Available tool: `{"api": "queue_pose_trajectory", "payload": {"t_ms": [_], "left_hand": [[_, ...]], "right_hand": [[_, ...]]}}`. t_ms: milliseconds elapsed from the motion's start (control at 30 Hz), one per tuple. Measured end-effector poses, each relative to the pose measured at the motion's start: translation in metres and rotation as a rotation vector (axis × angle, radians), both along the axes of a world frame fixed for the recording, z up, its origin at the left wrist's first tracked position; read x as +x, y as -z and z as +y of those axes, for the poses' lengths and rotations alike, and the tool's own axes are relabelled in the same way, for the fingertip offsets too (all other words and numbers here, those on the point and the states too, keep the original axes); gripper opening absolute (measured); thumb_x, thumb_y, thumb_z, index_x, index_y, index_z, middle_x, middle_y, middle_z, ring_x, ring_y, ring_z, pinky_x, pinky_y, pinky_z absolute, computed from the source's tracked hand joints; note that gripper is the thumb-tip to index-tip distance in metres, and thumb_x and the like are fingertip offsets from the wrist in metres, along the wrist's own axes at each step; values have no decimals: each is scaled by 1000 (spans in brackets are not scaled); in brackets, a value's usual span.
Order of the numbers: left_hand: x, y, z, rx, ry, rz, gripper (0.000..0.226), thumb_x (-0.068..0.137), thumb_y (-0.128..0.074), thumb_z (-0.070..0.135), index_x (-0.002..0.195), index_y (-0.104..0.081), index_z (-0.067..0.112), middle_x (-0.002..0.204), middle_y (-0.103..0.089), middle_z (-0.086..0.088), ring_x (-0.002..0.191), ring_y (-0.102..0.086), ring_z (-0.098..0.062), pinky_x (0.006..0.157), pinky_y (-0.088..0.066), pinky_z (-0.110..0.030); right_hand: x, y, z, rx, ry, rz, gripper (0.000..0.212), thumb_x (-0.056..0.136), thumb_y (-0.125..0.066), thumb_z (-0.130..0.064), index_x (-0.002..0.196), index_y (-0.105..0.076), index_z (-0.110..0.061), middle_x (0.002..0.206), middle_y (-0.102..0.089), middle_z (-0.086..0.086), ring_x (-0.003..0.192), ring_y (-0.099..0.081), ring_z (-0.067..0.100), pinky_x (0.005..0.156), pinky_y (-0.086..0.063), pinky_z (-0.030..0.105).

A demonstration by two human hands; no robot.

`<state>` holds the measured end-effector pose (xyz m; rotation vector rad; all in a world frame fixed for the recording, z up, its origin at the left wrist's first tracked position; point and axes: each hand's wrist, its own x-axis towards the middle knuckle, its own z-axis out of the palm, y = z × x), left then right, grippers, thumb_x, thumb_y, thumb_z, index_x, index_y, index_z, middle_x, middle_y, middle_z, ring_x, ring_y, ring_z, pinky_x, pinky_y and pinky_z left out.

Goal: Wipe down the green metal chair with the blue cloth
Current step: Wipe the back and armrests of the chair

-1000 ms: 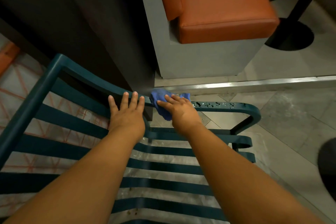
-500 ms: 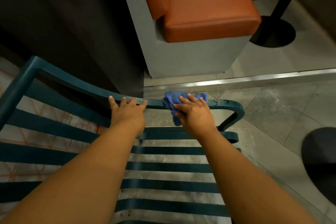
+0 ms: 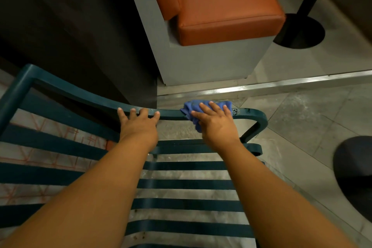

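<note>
Green metal chair (image 3: 84, 97) fills lower left; its top rail runs long axis left to right across mid-frame, curving down at the right end, with seat slats parallel below it. Blue cloth (image 3: 192, 109) sits bunched on the rail near the right bend, draped over both sides. Right hand (image 3: 216, 122) presses flat on the cloth, fingers spread and straight. Left hand (image 3: 138, 125) rests on the rail just left of it, fingers extended over the edge, holding nothing. Versus 0.5 s ago: cloth and right hand sit closer to the rail's right bend; left hand unmoved. Orange bench (image 3: 221, 6) beyond.
</note>
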<state>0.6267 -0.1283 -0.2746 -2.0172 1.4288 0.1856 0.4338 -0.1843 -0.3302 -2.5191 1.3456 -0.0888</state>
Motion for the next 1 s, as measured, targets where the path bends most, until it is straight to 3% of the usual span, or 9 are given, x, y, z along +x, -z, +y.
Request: {"api": "queue_pose_trajectory", "payload": {"t_ms": [167,267,400,533,833,1000], "left_hand": [[0,5,4,-23,-7,6,102,81,-64,13,148,10,36,156,-5,-10,144,3,-38,108,8,-65],[0,8,4,-31,-11,4,103,80,-65,14,148,10,36,156,-5,-11,144,4,-38,109,7,-64],[-5,6,6,-44,-9,-17,98,83,-62,19,148,9,36,156,-6,-10,144,2,-37,111,6,-63],[-3,5,5,-33,-24,-1,102,82,-66,23,147,12,39,157,-2,-9,144,4,-36,109,7,-64],[-4,0,3,31,-27,5,106,80,-67,17,147,12,38,157,-1,-10,144,6,-37,107,7,-68],[-14,-3,-2,52,-81,-2,101,81,-63,13,149,10,33,158,1,-13,144,5,-36,105,10,-71]], "right_hand": [[12,-12,-11,68,351,75,47,93,-50,-26,139,-41,-25,146,-41,4,142,-20,30,116,-5,55],[56,-23,-9,165,259,169,59,87,-61,-23,141,-37,-21,146,-40,10,140,-22,36,114,-8,59],[102,-20,1,166,71,103,74,86,-63,-21,149,-23,-27,155,-26,5,143,-17,33,115,-8,57],[82,-16,-4,105,-49,105,87,83,-68,-17,151,-16,-32,158,-20,1,144,-17,29,117,-9,52],[-9,-14,-19,56,142,1,53,91,-54,-26,141,-39,-34,144,-45,-2,136,-32,24,117,-8,47],[-2,-13,-18,103,366,74,47,95,-46,-30,141,-36,-30,151,-35,3,144,-14,31,114,1,59]]}}
